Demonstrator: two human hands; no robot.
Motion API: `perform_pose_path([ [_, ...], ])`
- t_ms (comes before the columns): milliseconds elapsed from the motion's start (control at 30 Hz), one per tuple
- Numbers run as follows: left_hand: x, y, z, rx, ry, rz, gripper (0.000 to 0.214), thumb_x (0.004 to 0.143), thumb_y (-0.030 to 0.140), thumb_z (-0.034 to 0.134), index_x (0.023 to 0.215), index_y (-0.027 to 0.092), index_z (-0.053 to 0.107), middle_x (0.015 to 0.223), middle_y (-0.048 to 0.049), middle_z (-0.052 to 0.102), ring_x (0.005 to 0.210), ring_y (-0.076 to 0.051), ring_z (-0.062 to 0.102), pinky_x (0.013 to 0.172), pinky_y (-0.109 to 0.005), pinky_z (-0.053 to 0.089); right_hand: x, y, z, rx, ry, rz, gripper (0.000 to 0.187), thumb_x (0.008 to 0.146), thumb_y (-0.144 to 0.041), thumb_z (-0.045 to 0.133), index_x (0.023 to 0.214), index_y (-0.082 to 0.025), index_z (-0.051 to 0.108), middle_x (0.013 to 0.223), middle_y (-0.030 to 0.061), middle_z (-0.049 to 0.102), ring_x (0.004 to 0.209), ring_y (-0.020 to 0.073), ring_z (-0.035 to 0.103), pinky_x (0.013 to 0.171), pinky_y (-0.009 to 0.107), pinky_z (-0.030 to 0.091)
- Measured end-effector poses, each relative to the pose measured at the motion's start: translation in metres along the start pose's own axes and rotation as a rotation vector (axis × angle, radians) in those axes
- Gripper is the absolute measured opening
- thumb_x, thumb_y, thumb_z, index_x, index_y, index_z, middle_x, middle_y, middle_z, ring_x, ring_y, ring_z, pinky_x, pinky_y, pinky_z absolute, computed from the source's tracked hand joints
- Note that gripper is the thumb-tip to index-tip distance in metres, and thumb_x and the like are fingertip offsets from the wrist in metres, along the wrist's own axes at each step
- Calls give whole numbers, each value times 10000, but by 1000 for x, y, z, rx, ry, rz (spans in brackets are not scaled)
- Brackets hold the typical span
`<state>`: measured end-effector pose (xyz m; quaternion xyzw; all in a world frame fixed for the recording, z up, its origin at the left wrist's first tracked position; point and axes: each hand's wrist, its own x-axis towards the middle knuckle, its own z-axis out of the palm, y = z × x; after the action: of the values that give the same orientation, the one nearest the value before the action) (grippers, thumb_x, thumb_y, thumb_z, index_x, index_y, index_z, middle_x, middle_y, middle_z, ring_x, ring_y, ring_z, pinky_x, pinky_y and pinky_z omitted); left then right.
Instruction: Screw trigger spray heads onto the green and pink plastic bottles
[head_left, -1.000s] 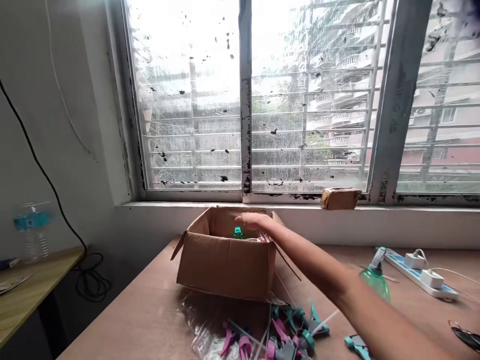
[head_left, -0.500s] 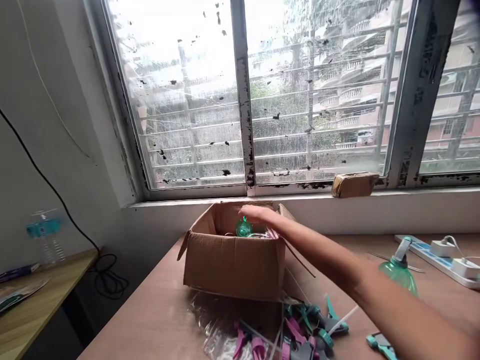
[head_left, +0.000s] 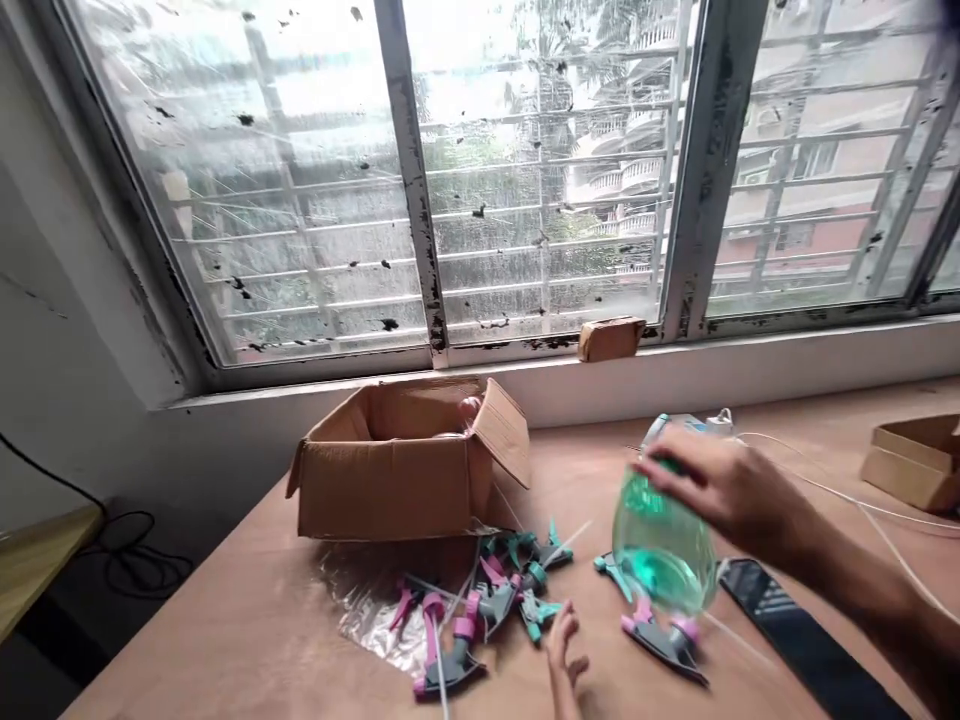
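Note:
My right hand (head_left: pixel 701 480) grips a translucent green bottle (head_left: pixel 664 550) by its neck and holds it over the right part of the table, slightly blurred. My left hand (head_left: pixel 564 648), low in the middle, has its fingers apart and holds nothing. Beside it lie several grey spray heads with teal or pink parts, among them a pink-and-grey spray head (head_left: pixel 450 650). Another pink-and-grey spray head (head_left: pixel 664 640) is just below the bottle. Behind my right hand, a grey-white nozzle (head_left: pixel 655 430) shows, its lower part hidden.
An open cardboard box (head_left: pixel 386 490) stands near the window wall, with pinkish items inside. Clear plastic wrap (head_left: pixel 375 625) lies before it. To the right are a black flat slab (head_left: pixel 810 640), a white cable (head_left: pixel 832 490) and a smaller cardboard box (head_left: pixel 911 465). A taped package (head_left: pixel 609 340) rests on the sill.
My right hand has come out of the cardboard box with the green bottle and moved right over the table. My left hand has come into view. The view has turned right.

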<state>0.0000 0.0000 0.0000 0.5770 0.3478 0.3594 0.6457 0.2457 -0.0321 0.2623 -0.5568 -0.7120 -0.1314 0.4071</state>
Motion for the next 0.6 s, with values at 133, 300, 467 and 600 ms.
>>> perform_pose_path([
  [133, 10, -28, 11, 10, 29, 68, 1225, 561, 1103, 505, 1372, 194, 637, 1629, -239, 515, 1563, -492, 402, 1312, -573, 311, -91, -18, 34, 80, -89, 55, 340, 1063, -515, 603, 858, -268, 717, 727, 27, 709, 560, 192, 636, 562, 329, 425],
  [300, -25, -27, 17, 186, 68, 192, 1315, 566, 804, 890, 1624, 213, 381, 1728, -221, 382, 1627, -464, 301, 1356, -569, 227, -101, -22, 59, 278, -338, 181, 375, 1044, -572, 608, 894, -248, 725, 756, 21, 720, 664, 197, 677, 616, 298, 480],
  [467, -49, 17, 28, 250, 134, 221, 1089, 888, 509, 776, 1712, 310, 93, 1771, -161, 325, 1640, -370, 316, 1354, -559, 235, -64, 45, 68, 40, -639, 533, 362, 1088, -497, 557, 1019, -192, 738, 1080, 134, 789, 1001, 312, 742, 848, 410, 542],
  [600, -49, 42, 35, 266, 152, 164, 983, 924, 501, 744, 1703, 303, 177, 1780, -151, 311, 1662, -355, 264, 1366, -567, 190, -68, 88, 92, -74, -800, 674, 273, 1000, -397, 748, 901, -144, 718, 954, 91, 764, 919, 260, 740, 874, 453, 591],
])
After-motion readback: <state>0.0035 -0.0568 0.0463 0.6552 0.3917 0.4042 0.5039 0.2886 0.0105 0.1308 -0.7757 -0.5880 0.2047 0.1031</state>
